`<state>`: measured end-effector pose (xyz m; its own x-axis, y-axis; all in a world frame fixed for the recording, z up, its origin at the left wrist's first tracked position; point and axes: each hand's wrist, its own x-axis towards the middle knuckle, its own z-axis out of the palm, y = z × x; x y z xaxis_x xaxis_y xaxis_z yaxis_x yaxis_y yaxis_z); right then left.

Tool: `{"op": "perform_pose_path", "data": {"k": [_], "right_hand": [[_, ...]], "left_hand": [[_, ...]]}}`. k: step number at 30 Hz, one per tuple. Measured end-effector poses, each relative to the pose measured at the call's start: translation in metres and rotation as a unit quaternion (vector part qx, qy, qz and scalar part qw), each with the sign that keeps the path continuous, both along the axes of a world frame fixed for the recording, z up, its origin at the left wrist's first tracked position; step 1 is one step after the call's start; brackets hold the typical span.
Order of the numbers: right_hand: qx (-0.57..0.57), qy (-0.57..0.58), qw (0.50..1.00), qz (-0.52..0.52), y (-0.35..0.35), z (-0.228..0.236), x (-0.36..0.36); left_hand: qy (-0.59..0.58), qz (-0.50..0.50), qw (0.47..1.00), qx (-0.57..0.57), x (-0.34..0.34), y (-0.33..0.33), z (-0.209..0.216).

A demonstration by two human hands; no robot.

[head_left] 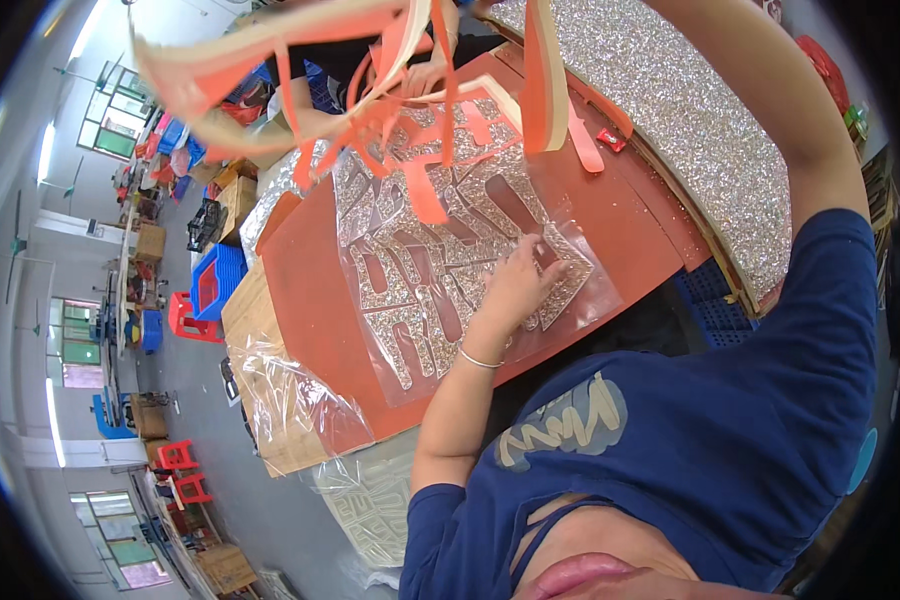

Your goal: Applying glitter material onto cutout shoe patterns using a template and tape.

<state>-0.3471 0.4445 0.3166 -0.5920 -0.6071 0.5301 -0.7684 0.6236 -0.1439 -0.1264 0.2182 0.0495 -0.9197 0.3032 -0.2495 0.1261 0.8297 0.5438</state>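
My left hand lies with fingers spread on the lower right part of a glittery silver-gold sheet of cut-out shapes on clear film. My right arm reaches up and out at the top edge, so my right hand is hidden from view. Above the sheet hangs an orange and cream cut-out frame with dangling strips, blurred at its left. A loose orange strip rests on the glitter shapes. Across the table, another person's hand is close to the frame.
A reddish board lies under the film. Glitter material covers a surface at the upper right. A small red packet sits on the board. Clear plastic drapes the left corner. Blue crates and a red stool stand left.
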Motion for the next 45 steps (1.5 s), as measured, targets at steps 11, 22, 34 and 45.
{"op": "perform_pose_path", "data": {"k": [11, 22, 34, 45], "right_hand": [[0.167, 0.084, 0.982, -0.035, -0.050, -0.048, 0.055], [0.194, 0.095, 0.973, 0.083, -0.057, -0.070, 0.108], [0.189, 0.146, 0.971, -0.016, -0.065, -0.048, 0.046], [0.112, 0.256, 0.958, -0.068, -0.053, 0.006, 0.006]], "left_hand": [[0.000, -0.252, 0.941, -0.226, -0.021, 0.025, 0.015], [0.176, -0.069, 0.972, -0.142, -0.063, 0.042, -0.065], [0.263, 0.000, 0.964, -0.050, -0.083, 0.028, -0.061], [0.255, 0.044, 0.964, -0.060, -0.092, 0.025, -0.063]]}}
